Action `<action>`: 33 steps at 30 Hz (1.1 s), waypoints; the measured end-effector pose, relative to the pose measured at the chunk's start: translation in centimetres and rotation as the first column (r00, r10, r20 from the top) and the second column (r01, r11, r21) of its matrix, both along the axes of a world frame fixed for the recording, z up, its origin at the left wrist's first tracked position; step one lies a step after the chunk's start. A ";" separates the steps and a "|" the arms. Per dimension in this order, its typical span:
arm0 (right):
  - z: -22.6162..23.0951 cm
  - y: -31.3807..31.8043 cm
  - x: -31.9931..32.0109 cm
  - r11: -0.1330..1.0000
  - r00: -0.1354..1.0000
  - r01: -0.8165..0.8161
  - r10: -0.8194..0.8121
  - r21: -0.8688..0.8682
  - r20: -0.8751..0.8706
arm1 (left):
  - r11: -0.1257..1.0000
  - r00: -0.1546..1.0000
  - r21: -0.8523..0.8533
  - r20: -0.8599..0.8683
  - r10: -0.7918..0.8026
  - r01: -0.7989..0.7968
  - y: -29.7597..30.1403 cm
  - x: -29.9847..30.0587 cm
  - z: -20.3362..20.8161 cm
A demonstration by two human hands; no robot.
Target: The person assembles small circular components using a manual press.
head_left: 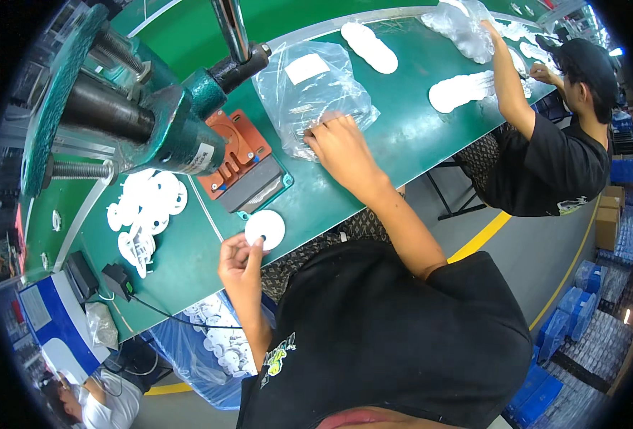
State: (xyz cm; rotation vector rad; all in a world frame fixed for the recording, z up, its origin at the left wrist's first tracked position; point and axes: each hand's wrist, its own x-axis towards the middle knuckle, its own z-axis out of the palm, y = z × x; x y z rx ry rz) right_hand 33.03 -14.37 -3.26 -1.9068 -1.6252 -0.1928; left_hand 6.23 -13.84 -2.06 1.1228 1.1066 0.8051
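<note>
Between the thumb and fingers of my left hand (pixel 241 262) is a round white plastic disc (pixel 266 226) with a small hole, held by the table's near edge. My right hand (pixel 342 151) reaches to a clear plastic bag (pixel 303 93) with a white label, lying on the green table. Its fingers are bent together at the bag's near part, among thin light-coloured pieces; what they grip, if anything, is too small to make out. Left of the bag stands a green hand press (pixel 180 121) with an orange-red fixture (pixel 241 146) under it.
Loose white discs (pixel 152 204) lie left of the press. Stacked white discs (pixel 369 47) rest beyond the bag. A blue-lined bin (pixel 220 343) of white parts sits below the table. At right, a co-worker (pixel 556 129) handles a clear bag (pixel 459 28). A black cable (pixel 180 318) hangs at the table edge.
</note>
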 end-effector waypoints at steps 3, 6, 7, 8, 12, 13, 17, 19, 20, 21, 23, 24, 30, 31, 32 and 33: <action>0.6 0.7 0.3 0.967 1.000 -0.013 0.015 -0.255 0.006 | 0.994 0.994 0.067 -0.070 -0.080 0.084 -0.2 0.7 0.9; 0.4 1.2 0.8 0.978 1.000 0.004 0.001 -0.210 0.023 | 0.970 0.919 0.224 -0.394 0.006 0.090 -0.7 1.6 2.6; 0.4 1.2 1.1 0.978 1.000 0.007 -0.002 -0.208 0.023 | 0.970 0.919 0.226 -0.394 0.004 0.093 -0.5 1.3 2.5; 0.3 1.2 1.4 0.977 1.000 -0.021 0.024 -0.212 0.012 | 0.825 0.873 0.479 -0.487 -0.035 0.300 -0.1 0.8 2.4; 0.9 0.7 1.2 0.977 0.993 -0.100 0.109 -0.188 0.038 | 0.558 0.760 0.559 -0.610 -0.225 0.613 0.6 -0.8 2.4; 0.9 0.5 1.2 0.977 0.993 -0.101 0.109 -0.189 0.035 | 0.511 0.714 0.535 -0.650 -0.261 0.673 0.7 -0.9 2.2; 1.9 -1.4 0.7 0.995 0.991 -0.097 0.099 -0.028 0.085 | 0.500 0.738 0.583 -0.649 -0.186 0.640 1.3 -0.9 0.2; 3.3 -3.8 -0.4 0.992 0.994 -0.109 0.108 0.069 0.022 | 0.474 0.736 0.606 -0.661 -0.147 0.639 1.1 0.4 0.0; 4.2 -5.4 -1.4 0.998 0.927 -0.068 0.067 0.011 -0.369 | 0.490 0.765 0.640 -0.638 -0.091 0.592 0.6 1.2 -0.1; 4.8 -6.5 -1.9 0.998 0.721 -0.036 -0.013 -0.057 -0.692 | 0.493 0.793 0.680 -0.608 -0.036 0.543 0.3 2.2 -0.3; 2.9 -8.0 -2.5 0.994 0.467 -0.086 -0.013 -0.060 -0.884 | 0.500 0.815 0.699 -0.579 -0.024 0.512 -0.4 3.7 -1.0; 1.9 -8.4 -2.9 0.988 0.254 -0.145 -0.018 -0.057 -0.967 | 0.517 0.828 0.704 -0.560 -0.015 0.486 -0.7 4.3 -1.2; 0.4 -8.7 -4.9 0.971 -0.102 -0.235 0.014 0.038 -0.995 | 0.575 0.851 0.680 -0.521 -0.059 0.456 -0.4 4.6 -1.0; 0.2 -8.1 -5.1 0.971 0.309 -0.205 0.182 0.121 -0.934 | 0.578 0.851 0.679 -0.522 -0.054 0.453 -0.5 4.8 -1.1; 0.1 -7.7 -5.3 0.954 0.662 -0.210 0.300 0.214 -0.687 | 0.577 0.859 0.686 -0.510 -0.052 0.443 -0.6 4.9 -1.1; 0.2 -7.5 -5.6 0.952 0.657 -0.215 0.305 0.217 -0.690 | 0.576 0.865 0.694 -0.498 -0.050 0.433 -0.6 4.9 -1.1</action>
